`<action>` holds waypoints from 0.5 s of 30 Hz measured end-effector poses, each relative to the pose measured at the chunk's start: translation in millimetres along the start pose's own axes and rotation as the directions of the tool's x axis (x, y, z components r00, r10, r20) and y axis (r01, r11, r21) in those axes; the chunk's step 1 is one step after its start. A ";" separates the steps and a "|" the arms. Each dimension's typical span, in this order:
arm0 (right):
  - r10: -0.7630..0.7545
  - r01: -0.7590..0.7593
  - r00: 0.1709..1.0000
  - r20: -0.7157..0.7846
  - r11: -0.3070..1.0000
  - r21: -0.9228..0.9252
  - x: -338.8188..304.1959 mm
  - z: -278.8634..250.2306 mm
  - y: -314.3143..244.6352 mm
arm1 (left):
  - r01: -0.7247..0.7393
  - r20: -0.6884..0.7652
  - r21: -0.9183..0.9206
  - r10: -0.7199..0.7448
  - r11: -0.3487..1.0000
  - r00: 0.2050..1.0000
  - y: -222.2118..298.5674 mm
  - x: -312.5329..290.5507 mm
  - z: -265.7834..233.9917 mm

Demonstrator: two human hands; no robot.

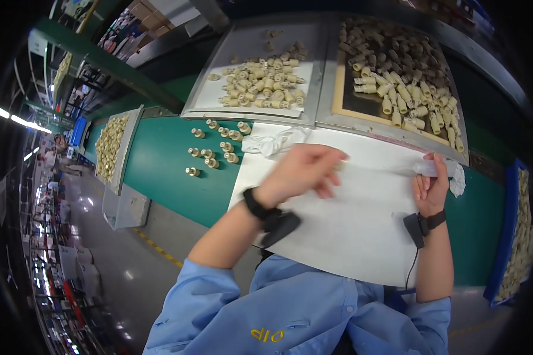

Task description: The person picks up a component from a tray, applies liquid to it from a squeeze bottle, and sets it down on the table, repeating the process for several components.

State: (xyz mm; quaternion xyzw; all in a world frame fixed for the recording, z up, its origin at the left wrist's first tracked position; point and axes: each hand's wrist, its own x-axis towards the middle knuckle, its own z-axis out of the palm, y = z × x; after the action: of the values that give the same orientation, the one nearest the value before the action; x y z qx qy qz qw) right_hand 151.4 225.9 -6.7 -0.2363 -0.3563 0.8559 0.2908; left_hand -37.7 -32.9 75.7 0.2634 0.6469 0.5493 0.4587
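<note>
My left hand [305, 171] is above the white sheet [349, 225], its fingers bent together and a little smeared by motion. A small cream-coloured part [340, 166] shows at its fingertips, mostly hidden. Toward the sheet's right edge, my right hand [432, 184] grips a translucent whitish bottle-like thing [426, 168] lying sideways. A white cloth [458, 180] is just beyond that hand. Another crumpled white cloth [275, 142] lies to the left of the sheet's far edge. Several cream fittings with metal ends [212, 163] stand on the green table left of the sheet.
Two metal-rimmed trays at the back hold many cream fittings, one left [198, 106] and one right [337, 89]. A grey tray [123, 163] of fittings sits at the far left, above a plastic bin [127, 210]. At the right edge stands a blue crate [496, 272].
</note>
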 end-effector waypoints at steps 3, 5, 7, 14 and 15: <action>0.005 -0.006 0.999 -0.033 1.000 -0.004 2.7 -1.6 -0.6 | -0.019 -0.246 0.073 0.036 0.997 0.968 21.4 -61.0 -56.6; 0.015 -0.015 0.998 -0.068 1.000 -0.005 -0.4 -3.0 -0.7 | 0.007 -0.484 0.209 0.097 0.978 0.869 24.1 -96.5 -115.1; 0.010 -0.011 1.000 -0.026 0.999 -0.031 -0.5 0.6 -1.1 | 0.205 -0.696 0.334 0.094 0.920 0.712 20.2 -128.0 -181.8; 0.002 -0.004 0.999 -0.032 0.998 -0.062 -0.4 9.4 -1.6 | 0.555 -0.739 0.251 -0.214 0.793 0.639 -55.3 -150.6 -330.8; -0.001 0.000 1.000 -0.015 0.998 -0.059 -0.4 7.4 -1.0 | 0.541 -0.718 0.240 -0.227 0.806 0.658 -60.5 -146.4 -333.2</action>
State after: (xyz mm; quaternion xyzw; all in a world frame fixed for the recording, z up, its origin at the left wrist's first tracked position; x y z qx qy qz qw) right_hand 147.5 222.7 -1.2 -0.2513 -0.3790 0.8432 0.2867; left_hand -257.5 -328.5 54.6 0.0006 0.9121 0.3339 0.2379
